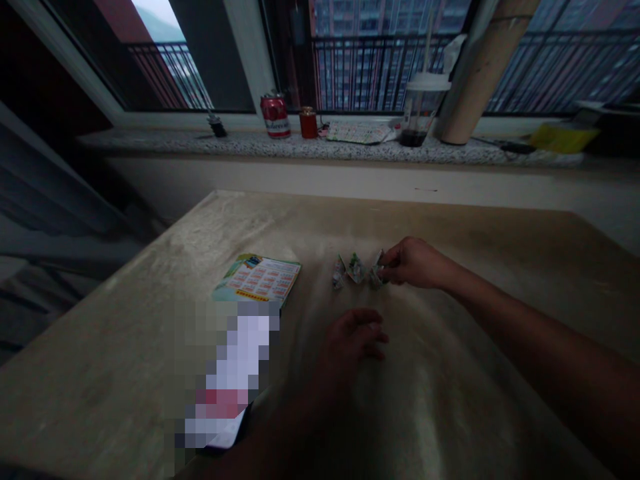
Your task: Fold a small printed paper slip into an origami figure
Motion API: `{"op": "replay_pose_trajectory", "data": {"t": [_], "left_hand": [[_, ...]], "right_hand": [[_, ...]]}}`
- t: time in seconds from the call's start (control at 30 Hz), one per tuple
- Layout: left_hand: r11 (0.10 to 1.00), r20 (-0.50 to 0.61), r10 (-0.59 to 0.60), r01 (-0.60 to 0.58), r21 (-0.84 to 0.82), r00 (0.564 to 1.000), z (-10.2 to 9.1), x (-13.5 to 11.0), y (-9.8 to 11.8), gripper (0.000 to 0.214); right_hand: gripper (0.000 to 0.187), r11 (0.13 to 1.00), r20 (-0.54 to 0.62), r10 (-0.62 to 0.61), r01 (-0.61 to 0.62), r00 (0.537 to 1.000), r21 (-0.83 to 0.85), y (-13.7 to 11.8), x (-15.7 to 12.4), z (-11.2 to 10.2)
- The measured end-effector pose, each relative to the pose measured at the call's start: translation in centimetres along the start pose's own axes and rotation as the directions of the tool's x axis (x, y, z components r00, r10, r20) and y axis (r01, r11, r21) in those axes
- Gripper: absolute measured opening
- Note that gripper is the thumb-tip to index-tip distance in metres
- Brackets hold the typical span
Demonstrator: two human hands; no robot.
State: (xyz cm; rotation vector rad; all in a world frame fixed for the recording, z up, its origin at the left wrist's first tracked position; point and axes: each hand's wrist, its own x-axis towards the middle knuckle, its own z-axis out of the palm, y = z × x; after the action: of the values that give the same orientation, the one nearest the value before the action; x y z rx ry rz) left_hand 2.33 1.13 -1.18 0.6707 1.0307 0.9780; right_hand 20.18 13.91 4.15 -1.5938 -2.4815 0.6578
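Note:
Three small folded paper pieces stand in a row on the table: a left one (339,273), a middle one (355,268) and a right one (376,273). They have print and touches of green; their exact shape is too small to tell. My right hand (417,263) reaches in from the right, its thumb and fingers pinched on the right paper piece. Nearer to me, my left hand (356,335) hovers over the table with loosely bent fingers apart and nothing in them. To its left lies a stack of printed calendar sheets (260,277).
A phone with a blurred-out screen (237,373) lies below the calendar sheets on the table (125,320). Along the stone windowsill (200,143) stand a red can (275,117), a small red jar (309,123), a lidded cup with a straw (420,110) and a cardboard tube (485,73).

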Motion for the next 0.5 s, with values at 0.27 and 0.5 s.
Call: {"op": "replay_pose_trajectory", "data": {"t": [0.27, 0.5], "left_hand": [[1.000, -0.003, 0.003, -0.003, 0.027, 1.000, 0.0, 0.2, -0.1, 0.025], [0.998, 0.009, 0.000, -0.001, 0.063, 1.000, 0.0, 0.4, -0.2, 0.024]], "right_hand": [[0.032, 0.981, 0.150, 0.100, -0.072, 0.984, -0.182, -0.3, 0.4, 0.7], [0.031, 0.956, 0.148, 0.122, -0.077, 0.981, -0.282, -0.4, 0.2, 1.5]]}}
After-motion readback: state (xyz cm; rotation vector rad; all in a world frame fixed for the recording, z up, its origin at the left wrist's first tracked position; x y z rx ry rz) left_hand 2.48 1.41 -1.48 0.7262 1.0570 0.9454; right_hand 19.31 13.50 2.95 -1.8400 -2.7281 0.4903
